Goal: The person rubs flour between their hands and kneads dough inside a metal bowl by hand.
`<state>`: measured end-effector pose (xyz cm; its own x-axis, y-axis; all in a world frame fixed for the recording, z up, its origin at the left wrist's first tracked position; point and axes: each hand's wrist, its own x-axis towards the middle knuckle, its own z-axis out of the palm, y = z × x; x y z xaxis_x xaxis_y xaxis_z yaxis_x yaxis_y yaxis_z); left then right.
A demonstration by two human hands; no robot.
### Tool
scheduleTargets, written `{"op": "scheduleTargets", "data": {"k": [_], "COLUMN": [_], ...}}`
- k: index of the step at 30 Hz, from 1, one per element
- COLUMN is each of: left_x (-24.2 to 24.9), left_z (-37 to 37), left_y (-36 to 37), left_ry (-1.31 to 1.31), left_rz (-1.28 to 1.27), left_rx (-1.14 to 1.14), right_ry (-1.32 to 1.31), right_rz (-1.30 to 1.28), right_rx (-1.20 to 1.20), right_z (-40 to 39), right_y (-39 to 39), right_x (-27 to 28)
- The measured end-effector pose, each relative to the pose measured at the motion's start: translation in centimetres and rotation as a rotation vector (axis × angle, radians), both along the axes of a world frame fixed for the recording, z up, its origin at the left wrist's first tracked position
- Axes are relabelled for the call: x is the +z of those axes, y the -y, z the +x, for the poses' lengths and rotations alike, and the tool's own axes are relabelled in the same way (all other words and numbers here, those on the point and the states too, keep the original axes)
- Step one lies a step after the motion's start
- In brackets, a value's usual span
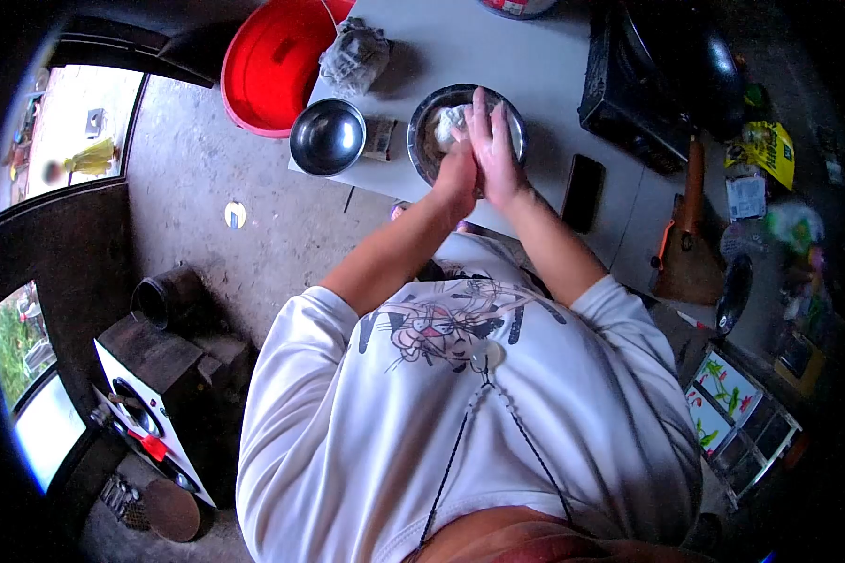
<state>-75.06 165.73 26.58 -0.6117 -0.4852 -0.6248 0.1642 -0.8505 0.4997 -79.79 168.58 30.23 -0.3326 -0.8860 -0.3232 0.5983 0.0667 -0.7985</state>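
Note:
Over a metal bowl (416,141), my two hands touch each other. My right hand (498,155) is open, its whitened fingers stretched out flat. Against its palm side rests my left hand (456,176); most of its fingers are hidden, so I cannot tell whether it is open or closed. A white lump like dough (449,124) lies in the bowl, partly covered by my right fingers. Left of it stands an empty-looking shiny metal bowl (328,137), with a small flat packet (378,138) between the two bowls.
On the white table (432,47) are a crumpled plastic bag (355,58), a dark phone-like object (583,192) and a black stove (620,103) with a wok. A red tub (277,66) is at the left. A cleaver-like blade (690,267) lies right.

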Motion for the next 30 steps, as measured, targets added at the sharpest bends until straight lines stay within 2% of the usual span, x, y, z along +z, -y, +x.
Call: {"op": "scheduleTargets", "data": {"k": [2,4,5,6,8,9,10,11,12,14,16,17,18,19,21,22,24,27,28,29,30], "left_x": [0.4,0.5,-0.6,-1.2,-2.5,-2.9,-3.4,-5.2,-4.9,-4.8,-4.4,-3.6,-2.3,-0.6,-1.1,-1.3,-1.0,-0.6,-0.4,-0.7,-1.0], "left_z": [0.4,0.4,0.0,0.0,0.4,0.6,0.2,0.2,0.7,1.7,2.2,2.0,1.5,1.3,1.5,1.5,1.5,2.2,2.3,2.7,2.9], "left_y": [-0.2,0.2,0.2,0.5,1.8,2.2,3.2,4.4,5.5,6.3,6.6,6.0,5.0,4.1,3.8,3.6,4.0,3.1,3.0,2.9,2.9], "left_ry": [0.022,-0.055,-0.101,-0.101,0.100,0.192,0.139,-0.007,-0.153,-0.328,-0.783,-0.691,-0.599,-0.491,-0.383,-0.320,-0.314,-0.291,-0.278,-0.433,-0.431], "left_rz": [0.037,-0.035,-0.076,-0.073,-0.140,-0.474,0.008,0.082,0.156,0.248,0.402,0.412,0.420,0.405,0.286,0.248,0.202,0.116,0.067,0.025,0.026], "left_rx": [-0.043,-0.098,-0.001,0.001,-0.111,-0.179,-0.047,-0.096,-0.147,-0.214,-0.398,-0.342,-0.286,-0.299,-0.284,-0.253,-0.230,-0.215,-0.216,-0.299,-0.299], "right_ry": [0.006,0.023,-0.039,-0.038,-0.128,-0.108,-0.107,0.000,0.107,0.159,0.451,0.660,0.725,0.486,-0.009,-0.396,-1.066,-1.130,-0.751,-0.864,-0.976], "right_rz": [0.008,0.026,-0.003,-0.001,-0.037,-0.071,-0.070,-0.042,-0.015,0.004,-0.024,-0.092,-0.179,0.007,0.343,0.387,0.162,0.213,0.313,0.327,0.341], "right_rx": [-0.003,-0.005,0.009,0.010,0.068,0.067,0.071,0.111,0.149,0.077,0.021,-0.063,0.024,-0.049,-0.208,-0.078,-0.181,-0.195,-0.117,-0.069,-0.019], "right_z": [0.1,0.1,0.1,0.4,1.1,1.3,1.3,1.3,1.1,0.4,-0.7,-0.6,-0.8,-0.3,1.4,1.0,0.4,-0.4,-1.4,-2.2,-2.8], "right_y": [-0.1,-0.1,-0.3,-0.5,-1.2,-1.4,-1.8,-2.3,-2.7,-3.0,-2.4,-1.6,-1.2,-1.1,-0.2,-0.3,0.6,1.0,1.0,0.7,0.4], "right_x": [0.0,-0.1,-0.9,-0.7,0.0,0.1,0.7,2.1,3.2,3.0,0.4,-1.3,-4.0,-4.3,-2.4,-3.0,-6.9,-7.7,-7.4,-7.3,-7.2]}}
